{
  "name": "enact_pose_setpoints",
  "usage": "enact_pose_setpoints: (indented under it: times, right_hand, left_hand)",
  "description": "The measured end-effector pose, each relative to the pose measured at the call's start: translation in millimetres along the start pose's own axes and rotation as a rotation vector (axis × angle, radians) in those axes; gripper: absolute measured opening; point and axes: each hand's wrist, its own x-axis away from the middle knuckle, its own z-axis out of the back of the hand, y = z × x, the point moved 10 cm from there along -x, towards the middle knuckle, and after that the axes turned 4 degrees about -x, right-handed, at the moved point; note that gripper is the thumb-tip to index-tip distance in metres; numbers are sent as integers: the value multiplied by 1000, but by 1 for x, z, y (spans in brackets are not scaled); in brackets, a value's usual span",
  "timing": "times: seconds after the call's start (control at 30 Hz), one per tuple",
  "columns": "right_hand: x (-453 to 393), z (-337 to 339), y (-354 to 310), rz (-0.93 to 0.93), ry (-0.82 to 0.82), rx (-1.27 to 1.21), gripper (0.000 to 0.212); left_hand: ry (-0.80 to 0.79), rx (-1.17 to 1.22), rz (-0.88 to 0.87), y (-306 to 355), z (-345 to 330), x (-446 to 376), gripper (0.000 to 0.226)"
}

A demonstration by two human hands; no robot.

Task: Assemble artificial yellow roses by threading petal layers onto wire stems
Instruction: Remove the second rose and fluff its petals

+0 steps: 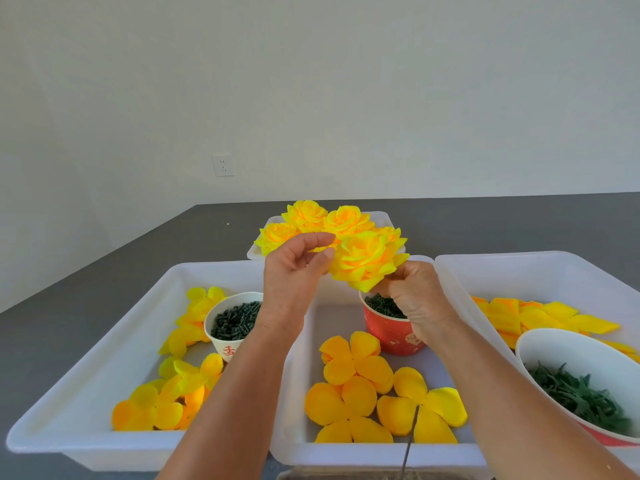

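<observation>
- The right hand [414,292] is curled under the full, many-layered yellow fabric rose [367,259], pinching it at its base; the stem there is hidden by the fingers.
- The left hand [294,268] is half closed at the bloom's left edge, thumb and forefinger nipping an outer petal.
- The rose is held in the air above the middle white plastic tray [311,441], in front of a small far tray [254,252] heaped with finished yellow roses [323,220].
- A thin dark wire [410,441] runs down toward the lower frame edge; it appears to be this rose's stem.
- Judged step: the layers look threaded, and the hands are shaping the bloom.
- Below it lie flat orange-yellow five-petal layers [353,362] and a red paper cup of dark green fittings [389,323].
- The left tray holds more yellow petals [162,400] and a white paper cup of dark green pegs [235,320]; the right tray holds petals and a bowl of green calyx pieces [581,396].
- The next move likely calls for a green piece to lock the base, keeping the pinch firm so the layers do not slide.
</observation>
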Motion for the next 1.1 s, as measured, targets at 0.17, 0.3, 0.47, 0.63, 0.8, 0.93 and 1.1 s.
enact_pose_setpoints:
  times: [0.17, 0.3, 0.47, 0.63, 0.8, 0.93, 1.1]
  right_hand:
    - [0, 0, 0, -4, 0, 36, 14]
    - [2, -4, -7, 55, -33, 82, 16]
    - [2, -7, -10, 97, -49, 135, 11]
    - [4, -4, -1, 7, -37, 114, 10]
    - [2, 1, 3, -31, -12, 78, 13]
    - [2, -3, 1, -6, -22, 101, 10]
    - [2, -4, -3, 52, -26, 120, 15]
  left_hand:
    - [-120, -55, -104, 12, -15, 4, 25]
    - [-97, -149, -139, 13, -12, 4, 22]
    - [-63, -221, -133, 11, -10, 3, 18]
    - [-100, -306, -143, 10, -16, 5, 11]
    - [-123, -380, -157, 14, -22, 10, 24]
    - [-94, -507, -246, 21, -21, 11, 24]
    - [-27, -512, -333, 32, -15, 12, 9]
